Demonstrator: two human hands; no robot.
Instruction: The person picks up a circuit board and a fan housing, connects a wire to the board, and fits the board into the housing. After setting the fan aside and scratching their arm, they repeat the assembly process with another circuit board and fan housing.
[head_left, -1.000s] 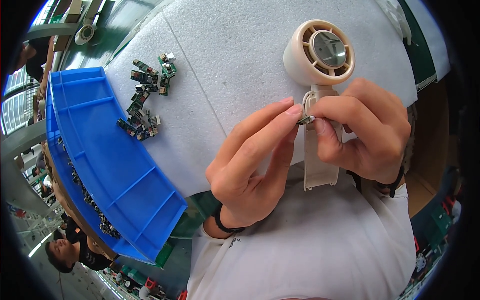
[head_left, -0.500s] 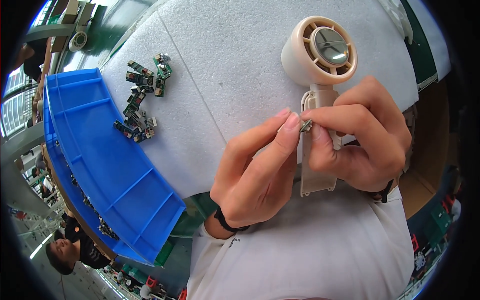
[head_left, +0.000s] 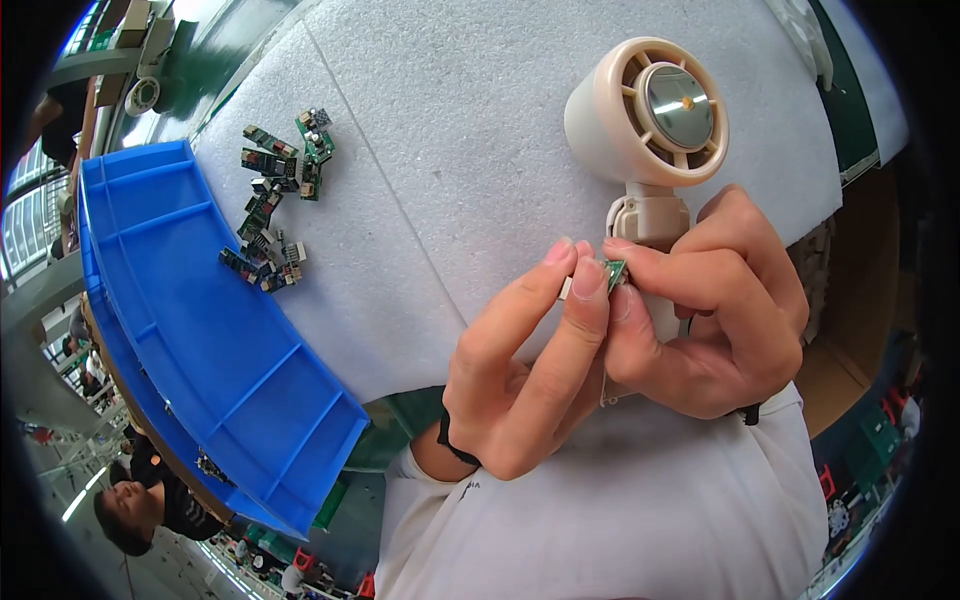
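Between the fingertips of both hands is a small green circuit board (head_left: 616,272), with a pale connector at its left end. My left hand (head_left: 530,365) is closed, pinching the board from the left with thumb and forefinger. My right hand (head_left: 710,305) pinches its other side, the remaining fingers curled. Just beyond the hands lies a cream handheld fan (head_left: 645,115), its round head with a shiny disc facing up. My fingers cover most of the fan's handle. Several loose circuit boards (head_left: 270,200) lie in a scattered row on the white foam sheet at the left.
A blue plastic tray (head_left: 215,300) stands at the left, with more small parts in a blue bin beneath its edge. White foam sheeting (head_left: 420,130) covers the table. A cardboard box (head_left: 860,310) is at the right. Another person (head_left: 150,500) is at the lower left.
The board has turned between my fingers, so its green face and pale connector now show. Both hands have shifted slightly downward in the view. The fan head shows at a slightly different angle.
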